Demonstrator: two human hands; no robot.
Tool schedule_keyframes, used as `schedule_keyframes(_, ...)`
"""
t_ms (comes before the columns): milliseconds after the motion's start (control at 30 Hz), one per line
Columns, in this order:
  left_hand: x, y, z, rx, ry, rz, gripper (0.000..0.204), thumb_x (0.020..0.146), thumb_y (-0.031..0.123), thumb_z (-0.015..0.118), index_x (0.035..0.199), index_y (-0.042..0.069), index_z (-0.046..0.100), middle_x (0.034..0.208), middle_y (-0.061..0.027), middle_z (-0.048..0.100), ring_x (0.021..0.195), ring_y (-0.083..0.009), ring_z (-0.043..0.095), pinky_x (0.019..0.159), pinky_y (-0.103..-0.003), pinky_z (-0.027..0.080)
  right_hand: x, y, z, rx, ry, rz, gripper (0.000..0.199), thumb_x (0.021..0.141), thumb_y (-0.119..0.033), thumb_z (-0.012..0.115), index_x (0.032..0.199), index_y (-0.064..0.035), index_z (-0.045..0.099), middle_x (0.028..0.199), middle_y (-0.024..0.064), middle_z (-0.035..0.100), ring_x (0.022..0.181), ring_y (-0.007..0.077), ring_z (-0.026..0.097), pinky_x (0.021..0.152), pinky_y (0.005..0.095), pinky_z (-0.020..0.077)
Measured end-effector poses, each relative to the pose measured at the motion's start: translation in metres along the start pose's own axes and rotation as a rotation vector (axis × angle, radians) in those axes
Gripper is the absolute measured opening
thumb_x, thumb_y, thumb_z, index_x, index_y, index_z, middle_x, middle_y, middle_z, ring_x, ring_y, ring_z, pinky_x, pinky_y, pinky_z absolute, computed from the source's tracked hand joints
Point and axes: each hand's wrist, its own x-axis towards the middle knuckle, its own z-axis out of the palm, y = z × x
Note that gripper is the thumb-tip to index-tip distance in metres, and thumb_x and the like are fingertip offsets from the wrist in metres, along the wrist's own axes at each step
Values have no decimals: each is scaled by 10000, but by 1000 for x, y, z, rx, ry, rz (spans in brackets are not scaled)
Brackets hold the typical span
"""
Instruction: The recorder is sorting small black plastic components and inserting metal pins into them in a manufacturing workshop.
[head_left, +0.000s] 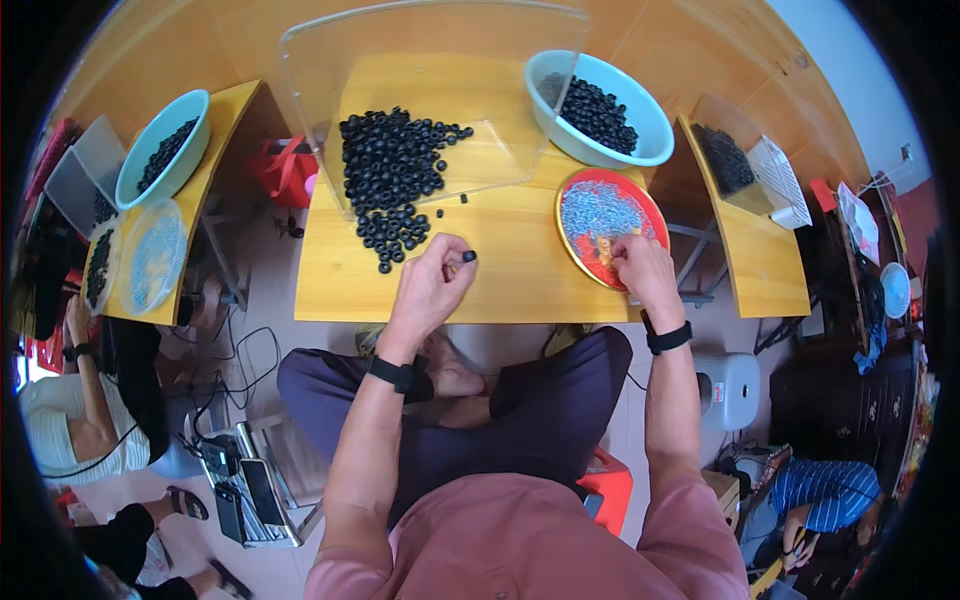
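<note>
My left hand point(432, 285) rests on the wooden table point(520, 280) and pinches one small black ring point(469, 256) at its fingertips. A pile of black rings point(392, 170) lies just beyond it, partly under a clear plastic cover point(440, 60). My right hand point(643, 268) reaches into the near edge of a red plate point(640, 205) that holds small grey metal pieces point(600, 212); its fingers are curled on the pieces, but what they grip is too small to see. Both wrists wear black bands.
A light blue bowl point(650, 120) of black rings stands behind the red plate. To the left, another table carries a blue bowl point(160, 150) and a round dish point(155, 255). To the right, a table holds a clear bin point(725, 155). Other people sit at left point(70, 420) and lower right point(825, 490).
</note>
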Motion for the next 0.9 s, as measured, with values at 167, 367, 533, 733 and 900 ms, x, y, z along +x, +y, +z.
schedule_keyframes(167, -2, -3, 1, -35, -14, 16, 181, 908, 96, 709, 1050, 8, 636, 786, -97, 687, 648, -150, 629, 623, -297, 524, 3, 7, 11, 4, -41, 32, 106, 835, -78, 652, 878, -53, 745, 907, 223, 725, 907, 388, 707, 830, 493, 551)
schedule_keyframes(367, -2, -3, -2, -14, -8, 23, 186, 902, 91, 714, 1049, 3, 642, 796, -99, 689, 672, -163, 642, 648, -305, 539, 2, -25, -6, 111, 35, -14, 94, 835, -83, 652, 866, -26, 720, 854, 230, 712, 848, 401, 706, 772, 481, 561)
schedule_keyframes(533, -2, 1, -4, 6, -9, 27, 189, 896, 86, 715, 1048, -1, 643, 799, -110, 693, 688, -179, 658, 657, -314, 546, -4, -91, 14, 412, 84, -325, 58, 852, -66, 624, 862, -18, 655, 792, 220, 681, 793, 411, 685, 707, 501, 542)
schedule_keyframes(733, 0, -1, 0, 21, 17, 17, 198, 884, 80, 746, 1043, 11, 650, 764, -41, 656, 643, -94, 588, 608, -259, 499, 5, -127, 64, 441, 38, -446, 80, 858, -47, 622, 920, 2, 617, 881, 226, 679, 849, 418, 669, 750, 515, 522)
schedule_keyframes(900, -1, -2, -3, 34, -9, 26, 188, 887, 80, 723, 1034, -1, 639, 789, -122, 688, 698, -210, 677, 667, -334, 554, 7, -131, 59, 444, -42, -426, 134, 838, -24, 635, 965, 17, 628, 943, 231, 688, 907, 422, 665, 791, 500, 526)
